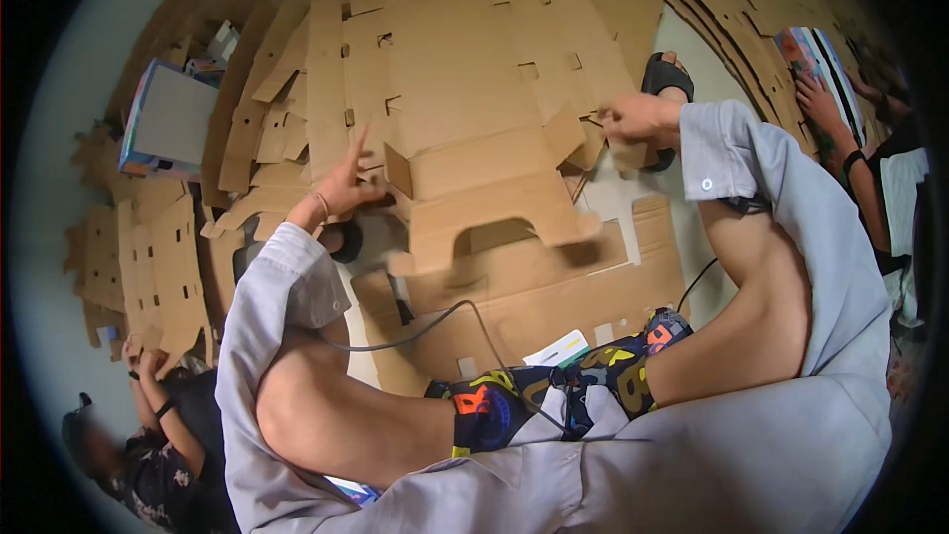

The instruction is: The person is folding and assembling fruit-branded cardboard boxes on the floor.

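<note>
A large brown die-cut cardboard sheet [460,49] with small slots lies in front of me. Its near end is partly folded, with a raised front panel [524,210] that has an arched cutout. Small flaps stand up at either side of this fold. My left hand [346,183] is at the left flap [397,168], fingers spread, some of them smeared by motion. Beyond the right flap [564,134] is my right hand [638,119], its fingers loosely bent and slightly blurred. It appears to hold nothing; whether its fingertips touch the cardboard is hard to tell.
More flat cardboard pieces [160,262] lie stacked at left. A printed box [168,119] stands there too. A dark cable [420,338] crosses my lap. Another person's hand [819,104] rests on a colourful box [825,69] at right; another person [148,455] is at lower left.
</note>
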Motion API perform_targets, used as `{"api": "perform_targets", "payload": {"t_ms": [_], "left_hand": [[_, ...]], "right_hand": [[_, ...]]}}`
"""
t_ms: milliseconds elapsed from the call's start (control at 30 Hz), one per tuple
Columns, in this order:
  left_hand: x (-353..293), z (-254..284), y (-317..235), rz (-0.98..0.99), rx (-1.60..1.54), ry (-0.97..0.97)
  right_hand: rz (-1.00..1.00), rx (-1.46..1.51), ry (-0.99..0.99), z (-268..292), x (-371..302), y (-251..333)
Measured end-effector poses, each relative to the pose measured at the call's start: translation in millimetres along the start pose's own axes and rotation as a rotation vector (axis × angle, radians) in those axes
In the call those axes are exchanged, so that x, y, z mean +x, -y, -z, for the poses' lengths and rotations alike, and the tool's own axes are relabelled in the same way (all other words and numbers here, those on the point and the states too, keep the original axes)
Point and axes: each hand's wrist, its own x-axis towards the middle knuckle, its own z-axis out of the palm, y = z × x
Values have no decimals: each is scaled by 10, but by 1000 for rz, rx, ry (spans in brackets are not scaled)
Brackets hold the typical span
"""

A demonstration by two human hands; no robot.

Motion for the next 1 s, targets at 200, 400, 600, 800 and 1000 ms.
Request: {"api": "perform_targets", "payload": {"t_ms": [200,400,600,800,1000], "left_hand": [[22,335,459,232,451,-412],[-25,441,711,480,-79,-524],[-28,434,570,420,-172,-513],[169,362,501,442,69,-635],[71,454,333,576,89,-467]], "right_hand": [[-435,707,-309,211,-35,-16],[-288,642,-430,113,15,-151],[-204,872,-277,-11,203,-370],[-342,797,498,73,4,-57],[-344,500,1342,-220,-213,438]]}}
